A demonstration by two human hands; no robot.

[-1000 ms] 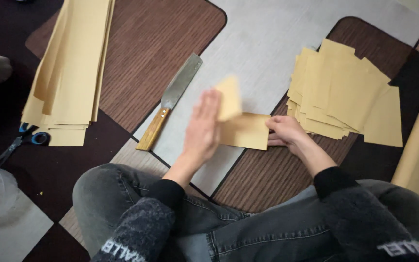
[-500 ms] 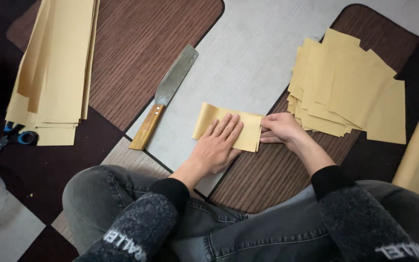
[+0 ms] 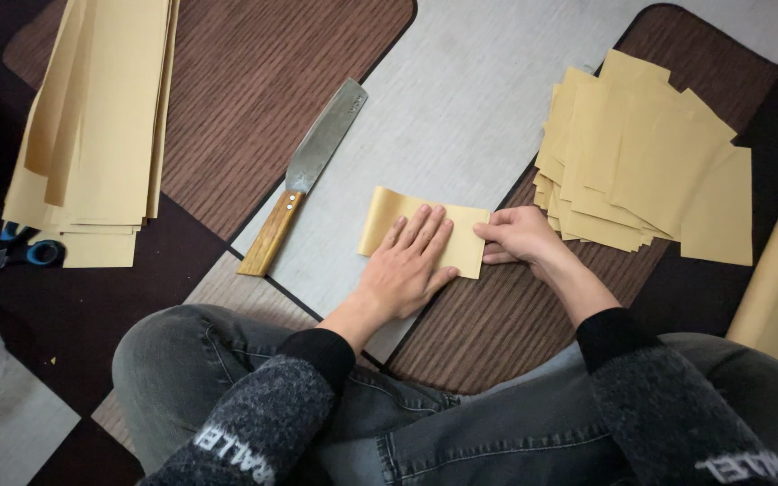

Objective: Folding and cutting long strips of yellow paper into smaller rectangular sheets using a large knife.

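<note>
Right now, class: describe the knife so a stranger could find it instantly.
Start at the pale grey mat running across the floor. On its left edge lies the knife, slanted, left of the left hand. It alone has a broad metal blade and a wooden handle; everything nearby is yellow paper.

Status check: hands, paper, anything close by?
Left hand flat on folded yellow sheet. Right hand pinching its right edge. Knife lies left, apart.

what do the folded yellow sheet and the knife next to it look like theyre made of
The folded sheet under the left hand looks like thin matte tan paper: it curls at the loose end and lies flat where it is pressed. The knife seems to have a dull grey metal blade, mottled as if worn, and a glossy yellowish-brown handle with visible grain, probably varnished wood.
</note>
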